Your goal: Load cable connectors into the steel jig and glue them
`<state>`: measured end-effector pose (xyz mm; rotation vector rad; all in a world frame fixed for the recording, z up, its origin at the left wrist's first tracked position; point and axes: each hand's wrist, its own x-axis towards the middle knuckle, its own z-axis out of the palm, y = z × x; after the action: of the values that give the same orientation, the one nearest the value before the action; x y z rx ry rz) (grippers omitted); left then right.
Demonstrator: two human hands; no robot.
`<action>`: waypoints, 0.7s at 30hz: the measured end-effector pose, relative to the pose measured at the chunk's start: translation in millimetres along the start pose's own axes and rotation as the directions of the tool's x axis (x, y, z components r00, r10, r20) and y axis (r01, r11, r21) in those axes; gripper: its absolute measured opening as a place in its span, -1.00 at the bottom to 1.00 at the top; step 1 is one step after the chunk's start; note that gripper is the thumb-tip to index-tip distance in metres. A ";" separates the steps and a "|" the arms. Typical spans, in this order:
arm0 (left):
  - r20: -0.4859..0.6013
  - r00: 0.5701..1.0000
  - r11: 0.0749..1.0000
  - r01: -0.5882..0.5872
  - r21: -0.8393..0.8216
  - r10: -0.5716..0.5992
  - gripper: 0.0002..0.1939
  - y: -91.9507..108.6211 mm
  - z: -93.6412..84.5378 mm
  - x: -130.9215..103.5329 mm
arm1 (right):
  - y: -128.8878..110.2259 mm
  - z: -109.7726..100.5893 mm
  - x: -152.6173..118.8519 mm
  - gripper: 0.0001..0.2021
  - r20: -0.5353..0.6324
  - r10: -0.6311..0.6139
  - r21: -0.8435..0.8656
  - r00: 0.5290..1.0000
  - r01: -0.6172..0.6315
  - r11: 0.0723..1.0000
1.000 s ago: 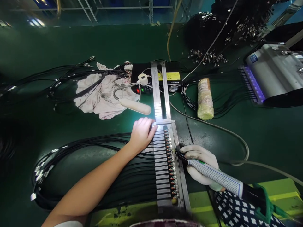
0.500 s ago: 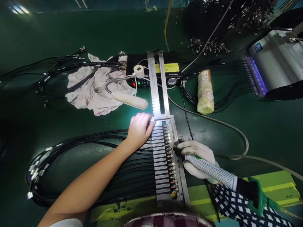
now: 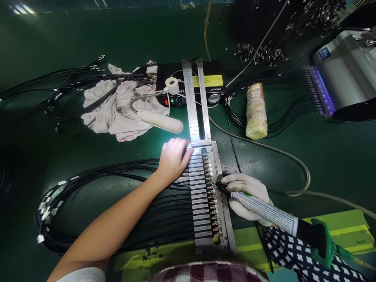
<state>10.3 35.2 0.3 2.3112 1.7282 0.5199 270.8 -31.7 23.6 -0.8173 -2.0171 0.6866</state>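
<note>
My bare left hand (image 3: 174,158) is closed over the left edge of a metal jig (image 3: 199,247), its thumb resting near the top of the slotted part. Black cables (image 3: 169,213) lie side by side across the jig's slots, with small metal connector ends (image 3: 212,192) lined up along its right side. My right hand (image 3: 248,196), in a white glove, grips a glue syringe (image 3: 264,211) with a printed label and a green cap at the rear. The syringe's black front points at the connectors around mid-row; its fine tip is too small to make out.
A black dispenser box (image 3: 216,94) with a gauge stands behind the jig. A lit lamp (image 3: 161,120) hangs over the left side near a crumpled cloth (image 3: 117,109). To the right are a wrapped block (image 3: 256,111), a hose (image 3: 293,160) and a purple-lit silver machine (image 3: 346,74).
The whole view has shifted slightly. Both hands keep about the same place on the jig, and the syringe still points at the middle connectors.
</note>
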 end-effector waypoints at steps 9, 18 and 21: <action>-0.001 1.000 1.000 -0.002 0.016 0.002 -0.79 -0.5 -0.1 -0.3 | -0.2 1.3 0.9 -0.81 -0.028 0.002 0.007 1.000 -0.001 1.000; 0.004 1.000 1.000 -0.005 0.016 0.005 -0.80 -1.7 0.9 -0.8 | 2.4 1.6 0.5 -0.78 -0.020 0.010 -0.002 1.000 -0.010 1.000; 0.003 1.000 1.000 -0.006 0.020 0.006 -0.79 -1.7 0.4 -0.8 | 2.7 1.5 0.0 -0.78 -0.019 0.010 -0.002 1.000 -0.010 1.000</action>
<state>8.8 35.0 -0.8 2.3304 1.7328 0.5023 270.4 -30.2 20.9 -0.8329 -1.9982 0.6797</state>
